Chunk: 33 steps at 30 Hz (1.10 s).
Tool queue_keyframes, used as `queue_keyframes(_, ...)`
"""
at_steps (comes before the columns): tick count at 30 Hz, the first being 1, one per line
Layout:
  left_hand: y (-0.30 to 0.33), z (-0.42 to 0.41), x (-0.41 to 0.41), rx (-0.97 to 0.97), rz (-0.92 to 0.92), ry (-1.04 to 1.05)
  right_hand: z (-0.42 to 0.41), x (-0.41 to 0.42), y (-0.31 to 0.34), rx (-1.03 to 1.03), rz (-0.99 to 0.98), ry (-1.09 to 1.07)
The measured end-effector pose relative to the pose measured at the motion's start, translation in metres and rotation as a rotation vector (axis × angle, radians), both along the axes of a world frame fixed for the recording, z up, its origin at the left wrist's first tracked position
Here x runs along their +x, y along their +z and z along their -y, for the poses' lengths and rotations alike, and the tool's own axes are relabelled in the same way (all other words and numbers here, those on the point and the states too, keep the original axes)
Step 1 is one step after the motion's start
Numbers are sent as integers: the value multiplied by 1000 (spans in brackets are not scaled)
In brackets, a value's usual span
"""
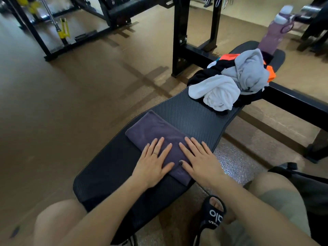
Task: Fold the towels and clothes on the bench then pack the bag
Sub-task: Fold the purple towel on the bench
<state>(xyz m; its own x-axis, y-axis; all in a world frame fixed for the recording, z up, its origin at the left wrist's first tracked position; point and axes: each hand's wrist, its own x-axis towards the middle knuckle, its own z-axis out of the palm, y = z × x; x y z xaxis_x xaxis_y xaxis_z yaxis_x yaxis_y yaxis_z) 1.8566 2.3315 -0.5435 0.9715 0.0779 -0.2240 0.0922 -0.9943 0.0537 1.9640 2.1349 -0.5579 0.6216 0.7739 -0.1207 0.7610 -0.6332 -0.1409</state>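
Note:
A folded dark purple towel (154,129) lies across the black padded bench (191,112). My left hand (152,162) presses flat on the towel's near half with straight fingers. My right hand (198,159) lies flat beside it on the towel's right end. Farther along the bench sits an unfolded heap: a crumpled white towel (215,94), a grey garment (248,70), and black and orange clothing (229,63) under them. A dark bag (301,176) shows partly at the right edge, behind my knee.
A purple water bottle (274,31) stands at the bench's far end. Black rack uprights (179,36) and a crossbar (294,102) flank the bench. My sandalled foot (213,213) is on the floor to the right. Brown gym floor lies to the left.

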Motion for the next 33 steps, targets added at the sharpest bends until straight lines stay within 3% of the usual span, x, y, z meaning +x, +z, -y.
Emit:
queue_keyframes(6,19,4,-10,156,-11,-63,6,-30,10,-23,-51,-47)
queue_keyframes(10,36,23,-55,39,-5,-175,18,-77,18,8,-133,-50)
queue_keyframes(14,25,44,-98,95,-75,-298,33,-91,27,-32,-120,75)
queue_keyframes(19,5,52,-102,151,22,-241,42,-65,28,-172,17,289)
queue_keyframes(24,9,51,-111,41,195,-273,48,-55,31,-39,201,399)
queue_keyframes(28,19,32,-115,-32,230,-267,56,-60,35,69,292,528)
queue_keyframes(30,31,24,-115,-163,222,-163,54,-60,37,119,243,495)
queue_keyframes(33,49,16,-113,-381,167,38,41,-54,43,240,-20,242)
